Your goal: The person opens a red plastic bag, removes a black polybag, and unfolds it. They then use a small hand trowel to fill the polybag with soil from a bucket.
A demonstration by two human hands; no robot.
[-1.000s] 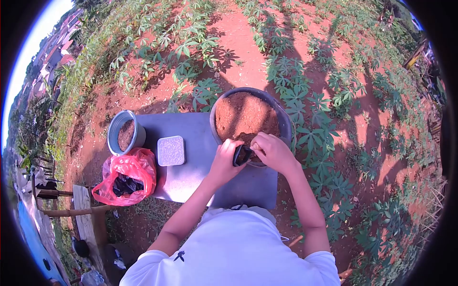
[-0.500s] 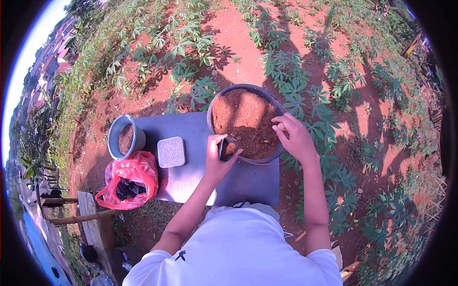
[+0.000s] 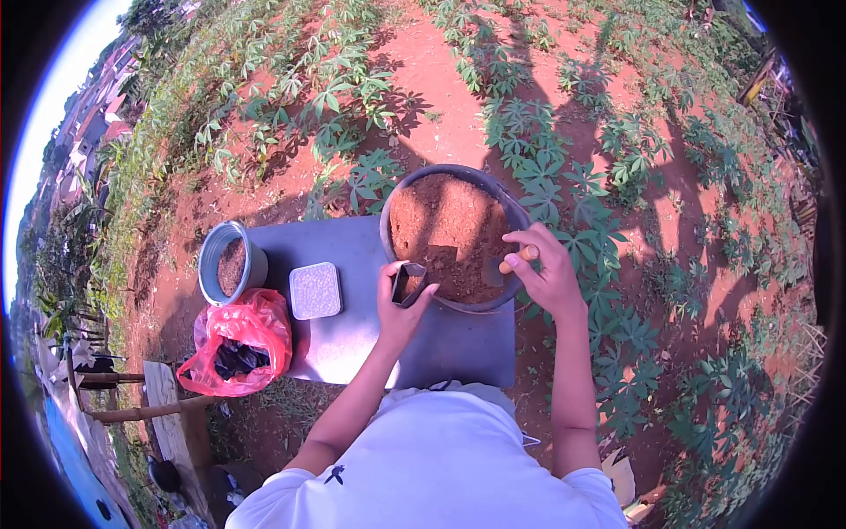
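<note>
My left hand (image 3: 402, 309) is closed around a small black planting bag (image 3: 408, 284), held mouth up with some brown soil inside. It is at the near left rim of a large dark tub (image 3: 394, 185) filled with reddish-brown soil (image 3: 448, 212). My right hand (image 3: 548, 271) grips the wooden handle of a small trowel (image 3: 520, 258) over the tub's right rim. The trowel's dark blade points left, at the soil, and is hard to make out against it.
On the grey table (image 3: 352, 238) stand a grey-blue pot (image 3: 257, 271) of dark soil and a square tin (image 3: 315, 291) with pale granules. A red plastic bag (image 3: 201, 354) with black plastic inside is at the left edge. Leafy plants (image 3: 529, 167) grow around.
My right hand has turned, and the trowel's handle shows more now. The small black bag has moved slightly left and down, and less soil shows in its mouth.
</note>
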